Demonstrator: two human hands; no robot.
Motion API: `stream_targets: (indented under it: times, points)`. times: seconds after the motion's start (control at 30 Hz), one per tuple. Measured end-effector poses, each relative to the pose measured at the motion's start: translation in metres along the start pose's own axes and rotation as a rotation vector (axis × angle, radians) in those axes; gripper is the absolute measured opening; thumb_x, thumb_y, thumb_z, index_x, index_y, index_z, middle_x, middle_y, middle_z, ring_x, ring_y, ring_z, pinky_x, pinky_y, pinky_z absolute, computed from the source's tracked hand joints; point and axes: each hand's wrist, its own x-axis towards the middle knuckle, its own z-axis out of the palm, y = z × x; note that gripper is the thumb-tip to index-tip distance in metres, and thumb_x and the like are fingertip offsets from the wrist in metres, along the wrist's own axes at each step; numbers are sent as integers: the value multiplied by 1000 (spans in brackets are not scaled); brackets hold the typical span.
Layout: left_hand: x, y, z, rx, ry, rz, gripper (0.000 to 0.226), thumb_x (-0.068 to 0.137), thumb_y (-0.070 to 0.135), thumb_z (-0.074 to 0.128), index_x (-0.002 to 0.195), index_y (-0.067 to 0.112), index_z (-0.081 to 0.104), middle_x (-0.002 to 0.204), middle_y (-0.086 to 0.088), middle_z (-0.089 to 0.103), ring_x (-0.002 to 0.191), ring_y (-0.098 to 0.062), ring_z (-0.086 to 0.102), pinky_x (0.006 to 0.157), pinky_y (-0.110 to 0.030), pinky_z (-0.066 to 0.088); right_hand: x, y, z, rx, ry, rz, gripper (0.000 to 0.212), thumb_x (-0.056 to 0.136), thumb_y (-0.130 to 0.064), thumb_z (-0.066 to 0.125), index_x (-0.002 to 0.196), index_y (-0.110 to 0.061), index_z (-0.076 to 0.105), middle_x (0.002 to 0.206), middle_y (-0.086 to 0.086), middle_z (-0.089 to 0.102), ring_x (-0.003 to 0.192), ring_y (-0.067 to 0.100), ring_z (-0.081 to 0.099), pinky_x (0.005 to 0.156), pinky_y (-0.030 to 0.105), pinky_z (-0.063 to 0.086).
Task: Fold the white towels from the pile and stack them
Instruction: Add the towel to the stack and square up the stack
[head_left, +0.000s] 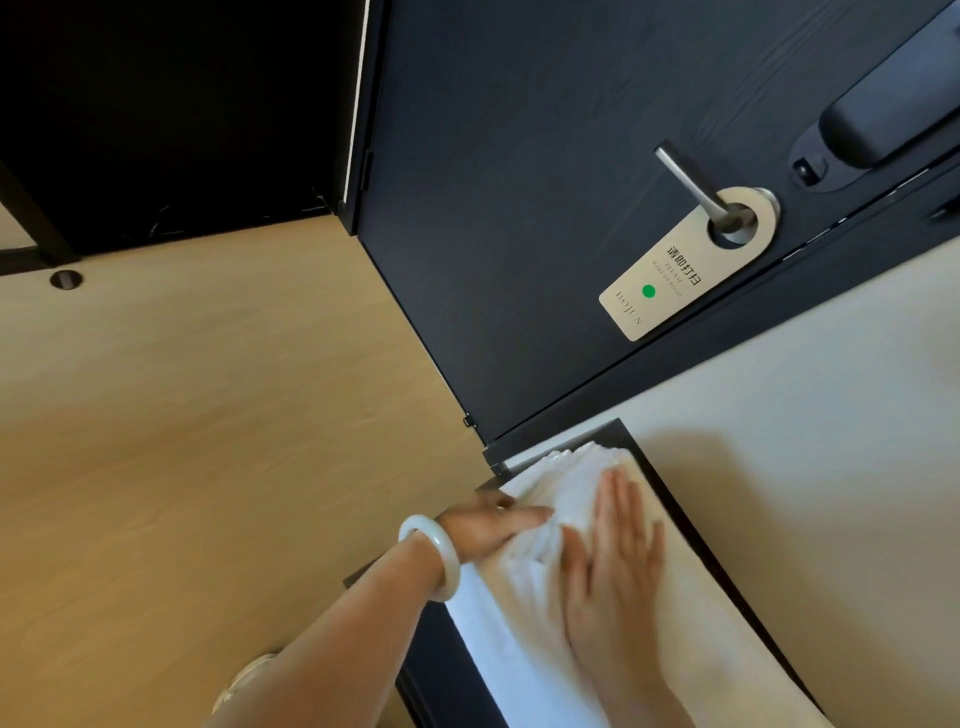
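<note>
Left hand (491, 525), fingers straight, presses the left edge of the white towel (519, 629), a plush folded strip lying on the dark stand (610, 433) under both palms, long axis pointing away toward the door (519, 182); right hand (618, 566) lies flat on top, gripping nothing.

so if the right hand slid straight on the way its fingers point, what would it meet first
The right hand lies on the white towel, so first the towel's layered far end, then the edge of the dark table; past that, probably the door frame.
</note>
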Motion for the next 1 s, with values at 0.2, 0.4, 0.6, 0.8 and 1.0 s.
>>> stream_targets:
  times: [0.2, 0.4, 0.6, 0.8, 1.0]
  points:
    - [-4, -20, -19, -217, -69, -49, 58, 84, 70, 54, 116, 24, 71, 116, 2, 71, 113, -16, 64, 110, -37, 40, 1, -10, 19, -125, -151, 35, 73, 98, -58, 1, 157, -16, 9, 165, -1, 8, 152, 19, 7, 123, 49, 13]
    - [-27, 8, -23, -223, 120, -65, 55, 98, 62, 32, 122, 27, 67, 131, 2, 60, 122, -23, 54, 113, -42, 32, 6, -9, 8, -55, -77, 165, 78, 89, -68, -8, 155, -27, -13, 162, -8, -15, 151, 16, -13, 121, 46, -12]
    - [-60, 34, 38, 966, 134, 639, 60, 91, 66, 11, 149, 51, 0, 162, 16, -4, 150, -18, -10, 118, -56, -9, -4, -6, 10, -76, -127, 369, 70, 103, -43, 22, 145, -22, -29, 159, -3, -27, 150, 25, -20, 120, 54, -8]
    - [-44, 21, -3, 1004, -14, 524, 54, 105, 44, 27, 141, 67, -6, 155, 23, -30, 151, -20, -6, 121, -47, 15, -38, 40, -10, -176, -232, 471, 60, 93, -52, -10, 141, -29, -39, 163, -4, -22, 150, 16, -18, 121, 46, -14]
    - [-39, 30, 14, 1326, 222, 549, 63, 103, 36, 29, 151, 46, -11, 157, -1, -33, 149, -35, -16, 121, -54, 3, -52, 73, -41, -329, -43, 579, 65, 99, -55, -4, 156, -26, 10, 163, 4, 19, 152, 24, 11, 121, 56, -3]
